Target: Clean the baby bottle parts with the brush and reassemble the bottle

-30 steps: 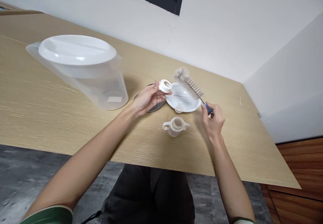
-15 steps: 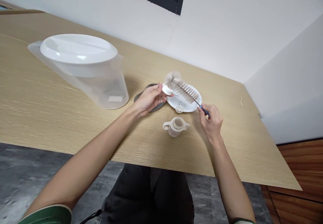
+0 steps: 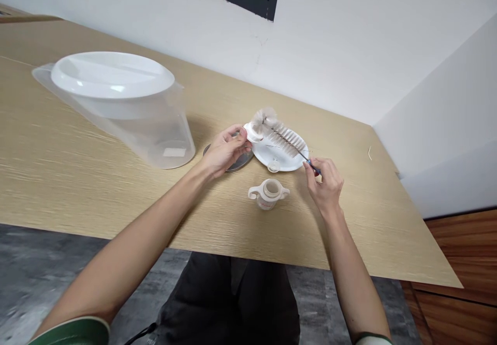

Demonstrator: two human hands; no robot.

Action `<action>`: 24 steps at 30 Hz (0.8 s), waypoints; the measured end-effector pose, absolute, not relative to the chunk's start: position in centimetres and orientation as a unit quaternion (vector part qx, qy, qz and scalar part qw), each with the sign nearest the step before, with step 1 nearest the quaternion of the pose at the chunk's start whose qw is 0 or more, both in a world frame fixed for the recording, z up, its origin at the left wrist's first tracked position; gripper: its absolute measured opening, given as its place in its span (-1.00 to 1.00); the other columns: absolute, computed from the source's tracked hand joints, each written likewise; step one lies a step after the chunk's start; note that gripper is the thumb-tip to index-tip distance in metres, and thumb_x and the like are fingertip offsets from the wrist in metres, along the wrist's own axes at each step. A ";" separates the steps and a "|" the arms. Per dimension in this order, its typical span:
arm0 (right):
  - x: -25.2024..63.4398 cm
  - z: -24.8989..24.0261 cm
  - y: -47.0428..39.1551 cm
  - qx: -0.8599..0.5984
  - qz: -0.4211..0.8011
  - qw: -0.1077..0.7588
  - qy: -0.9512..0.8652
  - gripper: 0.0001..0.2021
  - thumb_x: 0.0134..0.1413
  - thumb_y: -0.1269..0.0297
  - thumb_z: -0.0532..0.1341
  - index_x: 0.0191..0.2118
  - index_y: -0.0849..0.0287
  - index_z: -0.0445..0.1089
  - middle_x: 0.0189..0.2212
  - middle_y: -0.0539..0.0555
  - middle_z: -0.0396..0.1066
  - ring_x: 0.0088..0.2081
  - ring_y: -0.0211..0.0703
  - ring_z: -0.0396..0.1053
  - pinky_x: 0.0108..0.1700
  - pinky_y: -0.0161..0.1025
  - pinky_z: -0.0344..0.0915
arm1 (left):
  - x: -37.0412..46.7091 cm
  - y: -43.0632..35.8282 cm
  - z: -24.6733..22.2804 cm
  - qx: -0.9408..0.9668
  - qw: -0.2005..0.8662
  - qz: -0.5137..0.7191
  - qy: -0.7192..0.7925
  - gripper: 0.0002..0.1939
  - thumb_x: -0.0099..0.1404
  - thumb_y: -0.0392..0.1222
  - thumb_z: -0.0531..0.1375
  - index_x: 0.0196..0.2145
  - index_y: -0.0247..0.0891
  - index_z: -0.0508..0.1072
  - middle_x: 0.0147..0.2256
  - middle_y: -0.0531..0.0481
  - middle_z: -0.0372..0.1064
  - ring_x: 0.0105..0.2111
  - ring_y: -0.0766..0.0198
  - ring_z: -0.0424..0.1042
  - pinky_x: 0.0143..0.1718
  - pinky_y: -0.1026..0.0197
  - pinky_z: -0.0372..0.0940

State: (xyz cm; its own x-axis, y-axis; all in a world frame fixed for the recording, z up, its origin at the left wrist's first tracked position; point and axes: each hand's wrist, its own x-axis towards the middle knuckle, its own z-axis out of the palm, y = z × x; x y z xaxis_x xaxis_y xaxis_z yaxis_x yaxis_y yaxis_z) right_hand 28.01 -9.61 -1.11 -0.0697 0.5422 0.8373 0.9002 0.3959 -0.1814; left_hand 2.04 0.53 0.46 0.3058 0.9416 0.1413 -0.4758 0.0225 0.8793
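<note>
holding the brush [image 3: 282,138] by its blue handle, the right hand [image 3: 325,183] is beyond the cup [image 3: 267,196] and to its right. thumb and fingers are pinched tight around the handle, and the bristles slant up and leftward from it, over the plate [image 3: 287,164].

the left hand [image 3: 227,153] is beyond the cup and to its left. it has a narrow hold on the ring [image 3: 253,134], which is white and sits between thumb and fingers. the ring is up off the table [image 3: 202,220], beyond the cup and slightly to its left. the brush's bushy tip overlaps the ring; whether it goes into the opening, i cannot tell.

the cup stands upright on the table, apart from both hands. its mouth is uncovered, its two handles stick out left and right, and it has red marking on the front. just beyond the cup lies the plate, white and under the bristles, with a clear piece [image 3: 273,166] at its near edge. the dark tray [image 3: 239,164] is beyond the cup to the left, beside the plate and partly hidden by the left hand.

well to the left of the cup stands the jug [image 3: 155,132], large and cloudy, its white lid [image 3: 112,75] on. far to the right of the cup lies a thin white strip [image 3: 369,153].
</note>
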 end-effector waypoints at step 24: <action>28.0 -1.5 -9.5 -0.513 -0.207 0.500 -0.666 -0.87 0.29 0.22 0.27 -0.14 0.15 0.45 -0.31 0.10 0.56 -0.42 -0.23 0.46 -0.46 -0.27 0.35 | 1.3 0.8 0.9 0.452 0.672 0.531 0.250 -0.50 0.23 0.21 0.36 -0.16 -0.33 0.57 -0.20 -0.19 0.57 -0.39 0.35 0.40 -0.31 0.26 0.38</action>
State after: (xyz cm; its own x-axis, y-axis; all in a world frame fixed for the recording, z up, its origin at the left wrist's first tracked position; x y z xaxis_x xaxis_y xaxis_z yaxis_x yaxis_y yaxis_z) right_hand 27.95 -9.49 -1.46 0.0266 0.4766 0.8787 0.8911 0.3870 -0.2369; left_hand 1.33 0.82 0.89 0.3119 0.9392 0.1434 -0.4867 0.0283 0.8731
